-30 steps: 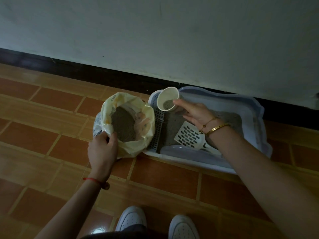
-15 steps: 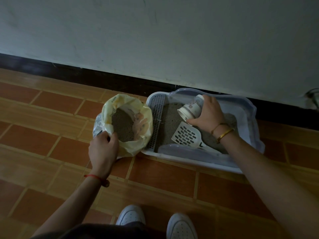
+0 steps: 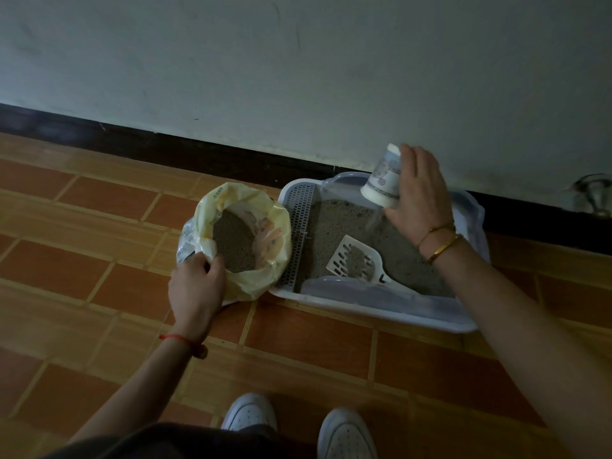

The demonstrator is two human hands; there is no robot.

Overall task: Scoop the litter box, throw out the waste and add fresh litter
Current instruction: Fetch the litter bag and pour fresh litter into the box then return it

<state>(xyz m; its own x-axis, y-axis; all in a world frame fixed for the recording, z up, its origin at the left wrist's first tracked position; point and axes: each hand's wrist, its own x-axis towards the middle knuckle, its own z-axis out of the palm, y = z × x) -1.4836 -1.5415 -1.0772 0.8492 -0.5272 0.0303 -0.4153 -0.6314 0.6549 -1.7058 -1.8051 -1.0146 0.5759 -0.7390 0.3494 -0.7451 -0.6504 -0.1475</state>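
Grey litter: spread across the litter box, right of centre in the frame; a thin stream of grains is seen falling onto it.
Paper cup: held mouth down above the far right part of the box. Half a second ago it was held low and on its side just over the scoop, so it has been raised and tipped further.
Right hand: wrapped round the cup's side, fingers and thumb curled against it.
Scoop: left lying in the litter, low in the box. A grey patch of grains is now seen on its slotted blade, which was bare a second ago.
Litter bag: yellow, open-mouthed, touching the box's left edge, well filled.
Left hand: the bag's near rim is pinched and kept open, as before.
Meaning: the cupful is judged nearly emptied, so the fresh-litter step is under way. Whether waste has been removed cannot be told.
Surroundings: white shoes are seen on tiles at the bottom edge.
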